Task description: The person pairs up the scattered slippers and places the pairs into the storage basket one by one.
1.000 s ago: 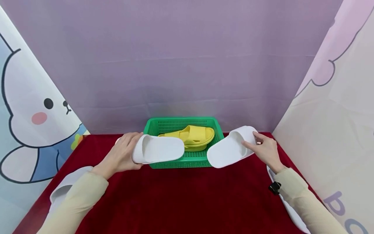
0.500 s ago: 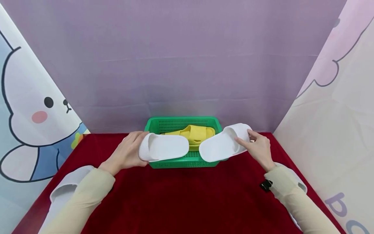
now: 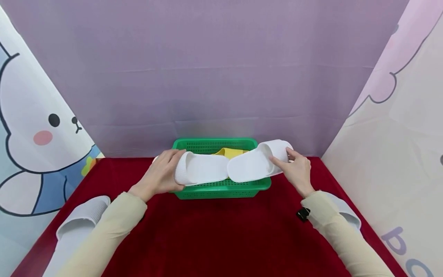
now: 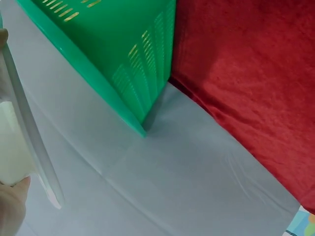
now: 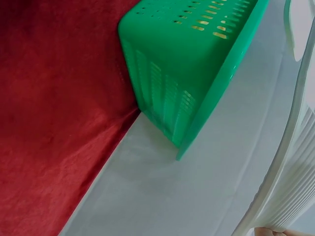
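head view: left hand (image 3: 160, 177) grips one white slipper (image 3: 204, 173) and right hand (image 3: 294, 172) grips the other white slipper (image 3: 252, 164), heels meeting over the green basket (image 3: 221, 189). they could collide, or catch its rim and tip onto the worktop (image 3: 221, 234).

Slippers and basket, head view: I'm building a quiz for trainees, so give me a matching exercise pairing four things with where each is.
Things:
1. yellow slipper
2. green basket
3. white slipper in left hand
4. grey slipper

Places:
A. on the red cloth, near left corner
B. inside the basket
C. held over the basket's left half
D. mid-table, at the back

Pairs: 1-B, 2-D, 3-C, 4-A
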Motion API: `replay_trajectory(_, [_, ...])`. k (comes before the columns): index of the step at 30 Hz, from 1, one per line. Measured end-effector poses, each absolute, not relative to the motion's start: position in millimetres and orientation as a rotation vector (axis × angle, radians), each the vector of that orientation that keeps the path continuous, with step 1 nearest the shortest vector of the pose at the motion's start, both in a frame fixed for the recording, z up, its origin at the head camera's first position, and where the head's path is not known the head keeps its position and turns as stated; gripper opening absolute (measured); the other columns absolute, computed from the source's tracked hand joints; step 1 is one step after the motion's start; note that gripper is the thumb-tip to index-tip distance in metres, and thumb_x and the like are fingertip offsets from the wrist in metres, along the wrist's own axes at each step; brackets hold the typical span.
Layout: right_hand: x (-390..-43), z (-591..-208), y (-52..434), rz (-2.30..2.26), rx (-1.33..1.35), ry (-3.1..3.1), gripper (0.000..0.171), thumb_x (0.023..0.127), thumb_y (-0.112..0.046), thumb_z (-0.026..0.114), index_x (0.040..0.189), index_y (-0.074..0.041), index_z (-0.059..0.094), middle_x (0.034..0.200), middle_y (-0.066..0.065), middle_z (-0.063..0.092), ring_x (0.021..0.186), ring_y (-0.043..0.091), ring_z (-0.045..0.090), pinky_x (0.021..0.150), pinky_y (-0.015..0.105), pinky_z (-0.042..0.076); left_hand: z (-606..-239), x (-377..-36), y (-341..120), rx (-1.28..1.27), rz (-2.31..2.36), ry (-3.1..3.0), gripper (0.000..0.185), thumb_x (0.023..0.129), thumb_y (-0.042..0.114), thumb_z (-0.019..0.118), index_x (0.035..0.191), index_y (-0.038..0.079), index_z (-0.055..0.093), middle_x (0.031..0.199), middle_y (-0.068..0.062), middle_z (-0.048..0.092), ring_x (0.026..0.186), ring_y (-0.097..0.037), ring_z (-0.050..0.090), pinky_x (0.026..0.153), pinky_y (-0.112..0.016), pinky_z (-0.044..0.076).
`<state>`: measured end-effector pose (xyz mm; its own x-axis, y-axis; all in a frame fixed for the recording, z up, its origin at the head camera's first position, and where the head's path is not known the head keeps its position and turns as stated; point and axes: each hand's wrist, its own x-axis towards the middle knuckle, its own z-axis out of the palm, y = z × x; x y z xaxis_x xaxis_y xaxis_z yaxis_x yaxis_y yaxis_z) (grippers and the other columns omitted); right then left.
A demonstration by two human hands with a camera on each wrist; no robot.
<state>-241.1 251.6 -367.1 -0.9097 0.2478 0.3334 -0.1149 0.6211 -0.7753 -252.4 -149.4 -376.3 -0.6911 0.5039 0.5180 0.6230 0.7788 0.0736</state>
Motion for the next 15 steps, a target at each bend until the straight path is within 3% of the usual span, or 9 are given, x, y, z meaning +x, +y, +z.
replay_trajectory(15, [-241,-364,225,1.19,-0.138,-2.406,0.076,0.069,-0.044,0.075,0.13,-0.005,0.051,0.115,0.019,0.061,0.096,0.03,0.061,0.079,0.042,0.052,-380,-255,-136,-0.871,-0.301,-2.417,0.1,0.048,0.041,0.081,0.132,0.006,0.04,0.12,-0.012,0.05,0.11,-0.028,0.046,0.084,-0.046,0.047])
